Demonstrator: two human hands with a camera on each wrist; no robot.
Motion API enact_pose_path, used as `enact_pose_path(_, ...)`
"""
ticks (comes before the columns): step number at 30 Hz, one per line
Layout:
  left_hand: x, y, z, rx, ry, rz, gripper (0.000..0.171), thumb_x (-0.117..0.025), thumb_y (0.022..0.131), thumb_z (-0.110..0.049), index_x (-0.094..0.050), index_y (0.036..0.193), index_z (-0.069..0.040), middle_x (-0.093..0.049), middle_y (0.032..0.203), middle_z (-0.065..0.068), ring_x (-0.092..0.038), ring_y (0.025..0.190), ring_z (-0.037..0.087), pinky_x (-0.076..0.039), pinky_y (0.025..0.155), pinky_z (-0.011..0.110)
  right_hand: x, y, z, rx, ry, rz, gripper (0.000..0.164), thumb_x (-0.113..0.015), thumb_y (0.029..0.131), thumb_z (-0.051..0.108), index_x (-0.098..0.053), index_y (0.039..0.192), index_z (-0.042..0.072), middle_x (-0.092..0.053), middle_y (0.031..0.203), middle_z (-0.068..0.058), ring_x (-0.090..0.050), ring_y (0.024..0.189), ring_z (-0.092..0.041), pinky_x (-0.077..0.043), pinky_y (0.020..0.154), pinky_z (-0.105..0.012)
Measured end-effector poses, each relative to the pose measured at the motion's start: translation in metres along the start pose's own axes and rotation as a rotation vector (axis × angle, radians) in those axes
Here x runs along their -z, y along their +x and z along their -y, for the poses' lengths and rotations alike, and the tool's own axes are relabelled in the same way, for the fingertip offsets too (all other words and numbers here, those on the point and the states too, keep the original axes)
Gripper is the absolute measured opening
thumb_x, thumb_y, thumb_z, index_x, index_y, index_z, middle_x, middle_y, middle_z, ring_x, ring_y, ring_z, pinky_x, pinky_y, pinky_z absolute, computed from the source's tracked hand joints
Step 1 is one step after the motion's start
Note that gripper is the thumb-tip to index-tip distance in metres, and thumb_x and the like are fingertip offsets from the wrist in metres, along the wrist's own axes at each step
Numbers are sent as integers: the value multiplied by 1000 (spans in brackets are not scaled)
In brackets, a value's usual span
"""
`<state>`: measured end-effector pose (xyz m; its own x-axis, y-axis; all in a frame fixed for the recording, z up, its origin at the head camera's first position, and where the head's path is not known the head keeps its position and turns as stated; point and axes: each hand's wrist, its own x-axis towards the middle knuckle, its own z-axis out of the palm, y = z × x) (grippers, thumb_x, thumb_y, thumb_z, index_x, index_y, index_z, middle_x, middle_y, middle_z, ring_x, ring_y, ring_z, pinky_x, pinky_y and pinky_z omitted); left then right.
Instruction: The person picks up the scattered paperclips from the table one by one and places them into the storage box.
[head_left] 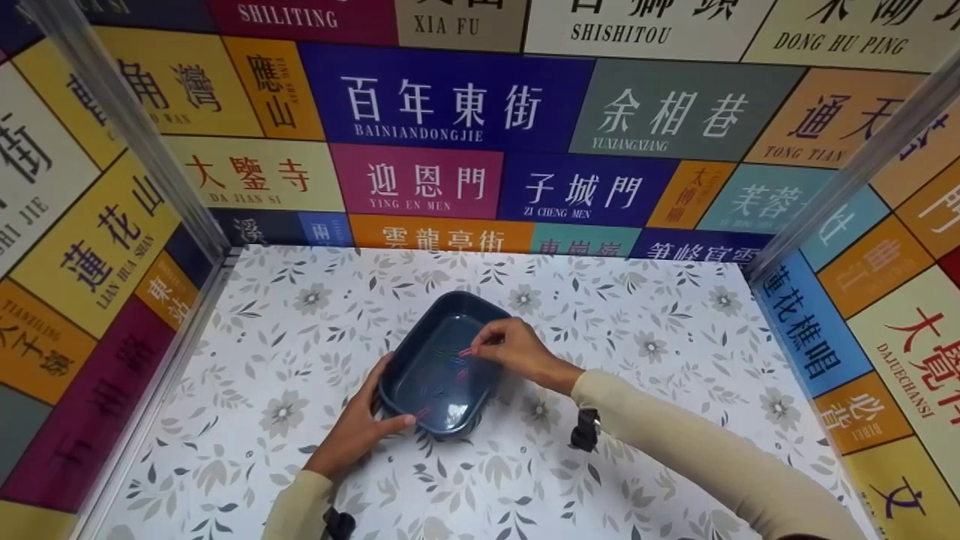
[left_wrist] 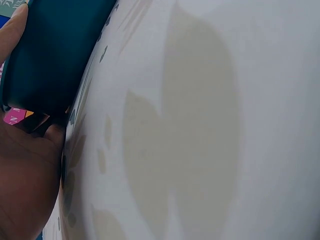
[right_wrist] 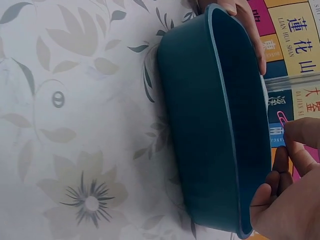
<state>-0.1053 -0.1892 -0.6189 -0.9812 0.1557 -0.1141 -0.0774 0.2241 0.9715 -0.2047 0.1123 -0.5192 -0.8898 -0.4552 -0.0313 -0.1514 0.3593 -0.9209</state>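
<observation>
A dark blue-green rectangular dish [head_left: 454, 328] stands at a slant on the table. My left hand [head_left: 358, 429] grips its near left side, the thumb on the rim and the other fingers along the outer wall. Over the dish's right side, my right hand [head_left: 523, 354] pinches a pink paper clip [right_wrist: 281, 118] between thumb and fingertips. Several small paper clips lie inside: a pink one [head_left: 462, 374], a blue one [head_left: 457, 361], green ones [head_left: 442, 352] and another pink one [head_left: 424, 412] near the left thumb. The right wrist view hides the dish's floor.
The table [head_left: 637, 420] has a white cover with grey flowers and leaves. Upright panels [head_left: 442, 97] with coloured blocks of lettering close off the back and both sides, with clear corner strips [head_left: 847, 165] between them.
</observation>
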Motion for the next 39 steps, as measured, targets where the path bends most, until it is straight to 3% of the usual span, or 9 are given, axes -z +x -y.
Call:
enact_pose_path(5, 0, -1, 0, -8, -14, 1, 118, -96, 89, -28, -19, 179, -29, -21, 183, -1, -17, 169, 23, -17, 135, 45, 0, 5, 6, -21, -25, 18, 7, -78, 98, 2, -84, 98, -1, -81, 101, -8, -80, 101, -23, -62, 86, -28)
enact_pose_path(13, 0, 1, 2, -10, -27, 10, 118, -95, 89, -28, -18, 179, -27, -20, 183, 1, -18, 169, 25, -18, 135, 46, -2, 15, 5, -14, -119, 46, 9, -77, 92, 5, -84, 96, 0, -82, 97, -6, -75, 90, -14, -57, 79, -24)
enact_pose_path(23, 2, 2, 5, -21, -31, 26, 118, -95, 90, -28, -17, 179, -27, -19, 183, 0, -19, 168, 25, -21, 134, 45, -7, 21, 6, 31, -103, 107, 8, -77, 96, -2, -84, 94, -3, -82, 96, -14, -80, 94, -24, -58, 80, -22)
enact_pose_path(30, 2, 2, 4, -25, -13, 24, 119, -95, 90, -29, -17, 179, -25, -19, 183, -1, -19, 168, 24, -20, 134, 43, -10, 25, 3, 13, -130, 116, 8, -77, 96, -1, -84, 95, -1, -83, 95, -10, -77, 89, -14, -57, 80, -22)
enact_pose_path(39, 2, 2, 4, -19, -22, 23, 118, -95, 90, -29, -17, 179, -27, -20, 183, -1, -18, 168, 25, -19, 135, 45, -17, 35, 1, -13, -150, 142, 8, -77, 96, 1, -85, 95, 1, -84, 96, -9, -79, 91, -16, -55, 78, -20)
